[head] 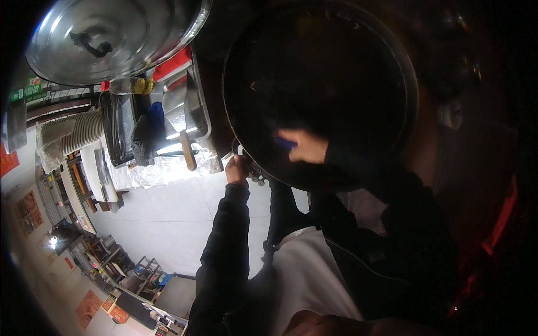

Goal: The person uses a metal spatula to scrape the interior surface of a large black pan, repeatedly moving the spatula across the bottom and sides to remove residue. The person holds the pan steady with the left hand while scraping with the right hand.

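A large round dark pan [336, 80] lies before me, its inside mostly in deep shadow. My left hand [237, 170] is closed at the near left rim, on the metal loop handle [235, 146] of the pan. Over the pan's inside, my right hand [310, 146] is blurred and grips a small blue object [286, 143]. What that object is, and whether it touches the pan's surface, I cannot tell. A small pale speck shows on the left part of the pan.
Left of the pan, a metal tray [204, 107] holds a wide steel blade; a wooden-handled tool [188, 151] lies across its edge. Nearby are a dark tray [115, 126], a blue-and-grey cloth [149, 136], an oil bottle [134, 85] and stacked dishes [84, 130]. A metal lid [126, 25] overhangs them.
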The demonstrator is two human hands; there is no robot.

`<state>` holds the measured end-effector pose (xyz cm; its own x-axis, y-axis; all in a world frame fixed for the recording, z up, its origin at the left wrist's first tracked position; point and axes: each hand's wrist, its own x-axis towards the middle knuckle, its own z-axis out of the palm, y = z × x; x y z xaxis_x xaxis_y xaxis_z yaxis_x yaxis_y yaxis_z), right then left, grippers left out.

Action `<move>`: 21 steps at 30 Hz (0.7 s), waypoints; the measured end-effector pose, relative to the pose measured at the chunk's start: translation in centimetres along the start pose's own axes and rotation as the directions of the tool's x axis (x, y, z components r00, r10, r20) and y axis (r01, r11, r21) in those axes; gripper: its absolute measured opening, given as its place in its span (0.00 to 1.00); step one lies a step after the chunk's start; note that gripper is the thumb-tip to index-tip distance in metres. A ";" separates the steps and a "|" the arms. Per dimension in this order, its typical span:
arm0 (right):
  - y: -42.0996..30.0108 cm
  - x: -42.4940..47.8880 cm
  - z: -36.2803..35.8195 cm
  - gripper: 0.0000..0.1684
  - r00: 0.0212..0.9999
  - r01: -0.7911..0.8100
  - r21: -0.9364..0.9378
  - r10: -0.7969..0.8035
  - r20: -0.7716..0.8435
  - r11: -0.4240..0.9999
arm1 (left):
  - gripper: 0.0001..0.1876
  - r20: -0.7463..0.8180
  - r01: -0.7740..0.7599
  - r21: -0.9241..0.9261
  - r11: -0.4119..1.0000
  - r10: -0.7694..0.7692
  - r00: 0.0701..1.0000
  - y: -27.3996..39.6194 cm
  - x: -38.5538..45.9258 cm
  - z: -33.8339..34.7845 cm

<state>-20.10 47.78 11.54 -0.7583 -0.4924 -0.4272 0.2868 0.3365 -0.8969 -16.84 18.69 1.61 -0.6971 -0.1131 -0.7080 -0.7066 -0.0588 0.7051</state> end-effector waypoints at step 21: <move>-0.9 11.4 -9.9 0.34 0.798 -0.006 0.529 0.323 -0.509 0.848 | 0.19 0.117 0.013 -0.025 1.000 -0.010 0.993 -1.4 -1.1 1.4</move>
<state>-34.86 49.82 8.62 -0.8104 0.1246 -0.5725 0.5575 -0.1369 -0.8188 -15.29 20.32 1.37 -0.6997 0.0039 -0.7144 -0.7120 -0.0853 0.6969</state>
